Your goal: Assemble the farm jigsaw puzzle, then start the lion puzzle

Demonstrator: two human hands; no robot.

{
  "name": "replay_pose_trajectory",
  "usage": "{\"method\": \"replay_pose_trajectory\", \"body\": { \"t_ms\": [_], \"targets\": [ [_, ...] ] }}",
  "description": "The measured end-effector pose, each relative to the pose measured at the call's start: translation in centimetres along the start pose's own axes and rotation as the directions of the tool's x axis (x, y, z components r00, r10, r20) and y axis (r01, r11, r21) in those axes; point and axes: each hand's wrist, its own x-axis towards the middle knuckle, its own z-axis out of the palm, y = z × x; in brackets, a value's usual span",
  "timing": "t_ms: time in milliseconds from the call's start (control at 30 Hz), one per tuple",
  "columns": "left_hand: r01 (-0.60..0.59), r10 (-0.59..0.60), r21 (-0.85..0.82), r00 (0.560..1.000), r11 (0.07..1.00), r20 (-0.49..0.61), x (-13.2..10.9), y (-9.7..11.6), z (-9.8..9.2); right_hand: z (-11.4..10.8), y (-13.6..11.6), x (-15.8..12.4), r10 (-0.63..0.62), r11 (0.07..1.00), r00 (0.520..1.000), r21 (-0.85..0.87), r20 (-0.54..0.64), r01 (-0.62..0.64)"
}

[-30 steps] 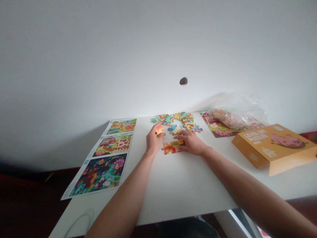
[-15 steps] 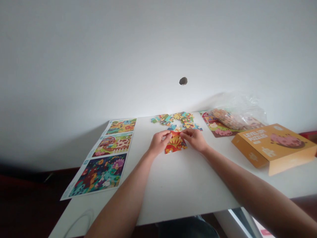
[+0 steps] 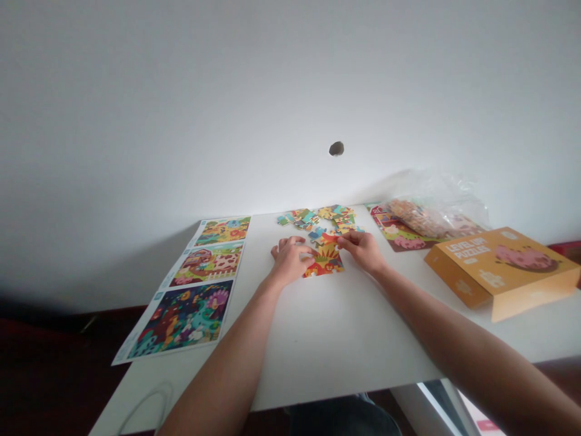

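Observation:
On the white table lies a small joined section of jigsaw puzzle (image 3: pixel 327 261), yellow and green above, red and orange below. My left hand (image 3: pixel 289 261) is at its left side, fingers bent and apart, thumb by the section's left edge; it holds nothing. Between the thumb and fingertips of my right hand (image 3: pixel 363 249) is a red puzzle piece (image 3: pixel 330 239), just over the section's top edge. Whether that piece touches the section, I cannot tell. Loose puzzle pieces (image 3: pixel 305 218) are heaped just beyond both hands.
A sheet with three printed pictures (image 3: pixel 206 266) lies on the left. At the right are an orange puzzle box (image 3: pixel 463 266), a clear plastic bag of pieces (image 3: pixel 422 218) and a farm picture (image 3: pixel 399 239) under the bag. A white wall (image 3: pixel 227 121) with a hole stands behind.
My left hand has let go at the top and opened, moving slightly left. My right hand has moved a little right with the red piece, and more of the joined section shows.

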Motion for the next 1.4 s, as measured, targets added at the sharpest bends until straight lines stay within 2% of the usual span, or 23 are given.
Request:
{"method": "replay_pose_trajectory", "body": {
  "t_ms": [100,167,233,300,400,467,567,800,967,1133,1400],
  "targets": [
    [-0.014,0.009,-0.081,0.998,0.997,-0.058,0.1,0.1,-0.2,-0.1,-0.2,0.0,-0.017,1.0,1.0,0.007,-0.007,0.017],
    [-0.055,0.022,-0.241,0.99,0.969,-0.136,0.2,0.3,-0.4,-0.1,-0.5,-0.1,-0.028,0.999,1.0,0.017,0.002,0.028],
    [-0.104,0.032,-0.44,0.985,0.892,-0.168,0.3,0.6,-0.7,0.0,-0.9,-0.3,-0.03,0.999,0.999,0.041,0.042,0.028],
    [-0.111,0.045,-0.583,0.991,0.805,-0.126,0.3,0.8,-1.0,0.2,-1.2,-0.5,-0.017,0.995,0.994,0.097,0.104,0.007],
    [-0.063,0.052,-0.673,0.998,0.737,-0.037,0.2,1.0,-1.5,0.4,-1.5,-0.6,0.01,0.966,0.981,0.253,0.192,-0.059],
    [-0.039,0.054,-0.697,0.999,0.716,-0.001,0.1,1.2,-1.7,0.4,-1.7,-0.7,0.017,0.939,0.975,0.332,0.219,-0.092],
    [-0.036,0.07,-0.709,0.997,0.704,0.02,-0.1,1.3,-2.0,0.4,-2.0,-0.7,0.009,0.932,0.978,0.353,0.207,-0.083],
    [-0.057,0.061,-0.689,0.998,0.723,-0.018,-0.1,1.4,-2.0,0.4,-1.5,-0.6,-0.021,0.965,0.983,0.259,0.18,-0.026],
    [-0.078,0.064,-0.697,0.997,0.712,-0.046,-0.2,1.5,-2.0,-0.4,-1.7,-0.8,-0.182,0.982,0.974,-0.023,0.137,0.186],
    [-0.091,0.072,-0.687,0.996,0.721,-0.057,-0.3,1.3,-1.9,-1.3,-2.4,-0.9,-0.376,0.892,0.904,-0.184,0.203,0.412],
    [-0.114,0.099,-0.672,0.993,0.732,-0.061,-0.3,1.3,-2.2,-1.7,-1.8,-0.7,-0.497,0.813,0.852,-0.254,0.167,0.524]
  ]
}}
